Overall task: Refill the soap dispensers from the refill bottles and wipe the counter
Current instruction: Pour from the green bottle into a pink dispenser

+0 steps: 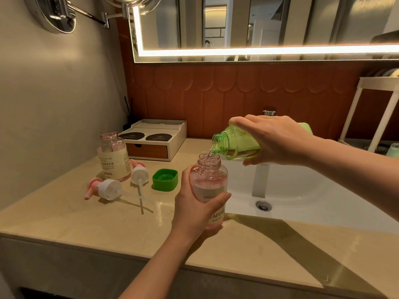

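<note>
A pink soap dispenser (210,180) with no pump is being held upright by the left hand (194,205), whose fingers and thumb are being wrapped round its labelled body. It is being kept at the beige counter (86,223) edge beside the white sink (291,186); its base seems to be resting on the counter, though the hand is hiding this.

At its one o'clock, a green refill bottle (237,145) is being tipped by the right hand (278,139), which is being clamped over the bottle's body. A thin clear stream is being poured from the open neck into the dispenser's mouth.

At the dispenser's nine o'clock, a green cap (165,179) is lying open side up. Two white and pink pump heads (108,188) are lying farther left, with a second dispenser (114,156) standing open at ten o'clock.
</note>
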Demonstrator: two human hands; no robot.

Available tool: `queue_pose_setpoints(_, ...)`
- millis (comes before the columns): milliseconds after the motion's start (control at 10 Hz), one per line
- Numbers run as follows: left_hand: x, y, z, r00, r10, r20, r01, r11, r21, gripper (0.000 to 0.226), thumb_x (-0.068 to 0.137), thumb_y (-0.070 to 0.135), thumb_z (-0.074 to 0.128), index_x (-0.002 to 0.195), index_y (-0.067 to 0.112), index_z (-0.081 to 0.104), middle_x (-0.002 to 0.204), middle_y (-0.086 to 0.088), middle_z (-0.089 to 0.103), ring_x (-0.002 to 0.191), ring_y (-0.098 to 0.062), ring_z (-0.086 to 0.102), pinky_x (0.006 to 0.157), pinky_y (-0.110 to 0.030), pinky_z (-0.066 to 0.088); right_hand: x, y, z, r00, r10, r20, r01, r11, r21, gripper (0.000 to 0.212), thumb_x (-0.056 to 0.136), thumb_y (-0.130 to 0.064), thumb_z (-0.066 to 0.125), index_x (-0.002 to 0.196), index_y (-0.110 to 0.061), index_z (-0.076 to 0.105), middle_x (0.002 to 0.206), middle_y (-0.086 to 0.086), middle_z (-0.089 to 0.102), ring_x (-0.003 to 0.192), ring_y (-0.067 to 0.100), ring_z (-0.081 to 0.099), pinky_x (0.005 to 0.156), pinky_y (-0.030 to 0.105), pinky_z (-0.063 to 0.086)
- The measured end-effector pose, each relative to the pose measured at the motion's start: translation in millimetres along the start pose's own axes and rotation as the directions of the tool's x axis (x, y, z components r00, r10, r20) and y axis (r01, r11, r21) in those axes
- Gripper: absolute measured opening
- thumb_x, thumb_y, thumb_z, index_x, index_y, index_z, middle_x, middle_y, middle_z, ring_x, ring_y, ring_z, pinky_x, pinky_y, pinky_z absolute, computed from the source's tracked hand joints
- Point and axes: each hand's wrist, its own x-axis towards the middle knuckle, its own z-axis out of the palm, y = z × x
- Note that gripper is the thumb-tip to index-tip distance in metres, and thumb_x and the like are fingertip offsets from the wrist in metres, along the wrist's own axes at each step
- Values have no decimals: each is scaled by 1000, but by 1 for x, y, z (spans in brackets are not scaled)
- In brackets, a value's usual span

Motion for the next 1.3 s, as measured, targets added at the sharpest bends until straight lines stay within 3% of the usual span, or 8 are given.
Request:
queue_pose_setpoints(700,-1,1,0,1000,-9,3,9,1000,-10,74,63,22,82,117,39,35,113,18,52,104,-5,53,79,-16,49,-1,0,-1,1000,0,17,1,999,-39,92,64,-46,79,139,-16,36,115,6,61,92,23,62,56,23,41)
queue_pose_setpoints(1000,-1,1,0,1000,-20,11,20,1000,0,77,64,23,81,123,36,33,119,12,52,109,-10,53,83,-22,51,-1,0,-1,1000,11,7,-11,1000,-27,91,66,-47,77,140,-19,33,120,4,59,98,22,61,60,24,45)
queue_pose_setpoints(1300,-1,1,-1,1000,-21,3,21,1000,5,76,63,25,82,119,41,32,109,24,51,99,1,54,70,-9,50,-1,-4,3,999,53,-7,-53,995,83,94,67,-50,74,142,-21,25,127,2,55,104,23,58,72,31,50)
